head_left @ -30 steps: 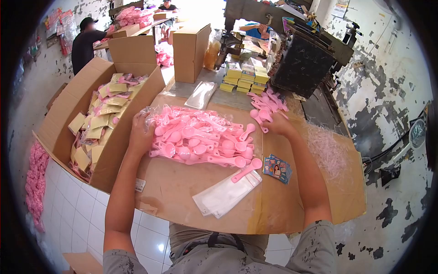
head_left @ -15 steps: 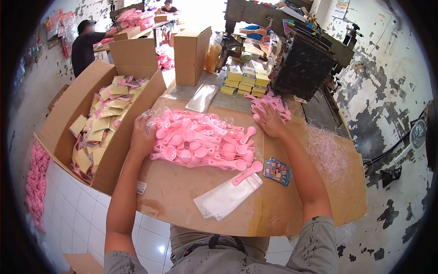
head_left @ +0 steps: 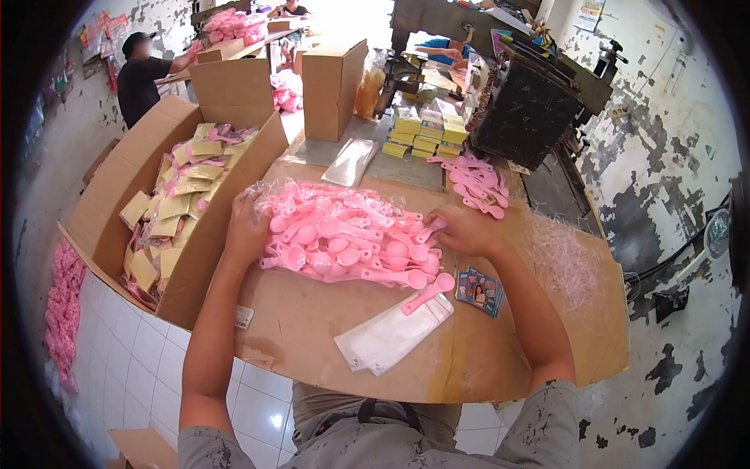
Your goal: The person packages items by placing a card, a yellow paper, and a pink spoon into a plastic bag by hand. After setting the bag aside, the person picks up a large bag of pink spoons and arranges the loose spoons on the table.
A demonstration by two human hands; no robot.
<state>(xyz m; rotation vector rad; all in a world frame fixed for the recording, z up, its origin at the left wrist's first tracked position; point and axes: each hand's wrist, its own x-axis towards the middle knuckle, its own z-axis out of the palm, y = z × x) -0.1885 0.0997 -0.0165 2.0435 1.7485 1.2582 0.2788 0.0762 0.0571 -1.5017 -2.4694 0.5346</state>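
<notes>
A clear plastic bag of pink measuring spoons (head_left: 336, 234) lies on the cardboard-covered table. My left hand (head_left: 248, 227) is closed on the bag's left end. At the right end my right hand (head_left: 461, 231) has its fingertips closed on a pink measuring spoon (head_left: 430, 230). A single pink spoon (head_left: 428, 294) rests on flat clear plastic sleeves (head_left: 394, 334) nearer my body. Printed cards (head_left: 479, 291) lie beside my right forearm. Behind my right hand is a small heap of loose pink spoons (head_left: 478, 184).
On the left stands an open carton (head_left: 176, 277) full of packed pieces with yellowish cards. Stacks of yellow-edged cards (head_left: 426, 129), more plastic sleeves (head_left: 349, 162) and an upright box (head_left: 332, 90) are at the back. Clear plastic shreds (head_left: 570, 262) lie right. Another person (head_left: 141, 82) works at back left.
My right hand has moved from the loose spoon heap toward me and left, to the right end of the bagged spoons, onto a spoon there. My left hand stays on the bag.
</notes>
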